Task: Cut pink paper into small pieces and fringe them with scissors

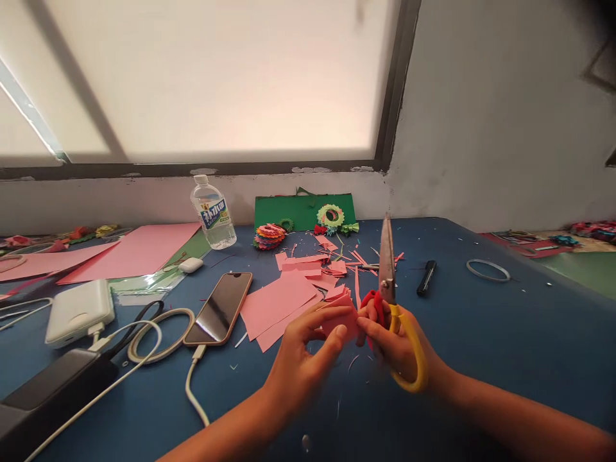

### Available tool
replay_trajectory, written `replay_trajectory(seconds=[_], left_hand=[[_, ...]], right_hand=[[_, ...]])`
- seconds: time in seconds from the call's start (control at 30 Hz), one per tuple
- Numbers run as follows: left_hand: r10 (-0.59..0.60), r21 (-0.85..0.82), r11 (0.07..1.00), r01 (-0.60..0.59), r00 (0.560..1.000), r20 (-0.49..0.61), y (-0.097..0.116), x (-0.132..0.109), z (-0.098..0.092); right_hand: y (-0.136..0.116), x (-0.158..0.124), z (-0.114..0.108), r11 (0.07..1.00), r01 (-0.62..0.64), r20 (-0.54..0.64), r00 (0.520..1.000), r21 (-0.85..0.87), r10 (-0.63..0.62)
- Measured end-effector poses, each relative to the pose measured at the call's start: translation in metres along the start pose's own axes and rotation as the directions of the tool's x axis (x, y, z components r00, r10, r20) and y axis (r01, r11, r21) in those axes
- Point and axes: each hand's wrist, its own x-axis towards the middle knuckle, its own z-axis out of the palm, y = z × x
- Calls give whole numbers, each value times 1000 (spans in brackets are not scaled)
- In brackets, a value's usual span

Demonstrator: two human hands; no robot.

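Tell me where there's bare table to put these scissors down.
Bare blue table lies right of your right hand and the scissors, short of the black marker and the thin ring. A smaller strip runs between the phone cable and your left hand, which holds pink paper. Crowded: pink scraps ahead, phone and power bank at left.

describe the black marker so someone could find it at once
Start at the blue table under the window. Just right of the scissors held in the right hand, a short marker lies between their blades and a thin ring. It is the only black stick there, apart from the pink scraps.
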Motion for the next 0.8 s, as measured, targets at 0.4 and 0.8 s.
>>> replay_trajectory(seconds=[0.4, 0.8], left_hand=[[-133, -53, 989, 139, 986, 100, -4, 7, -6], [-262, -6, 953, 304, 832, 489, -4, 3, -3]], right_hand=[[-15, 7, -19, 993, 66, 118, 992, -93, -55], [-28, 4, -26, 975, -39, 403, 906, -220, 127]])
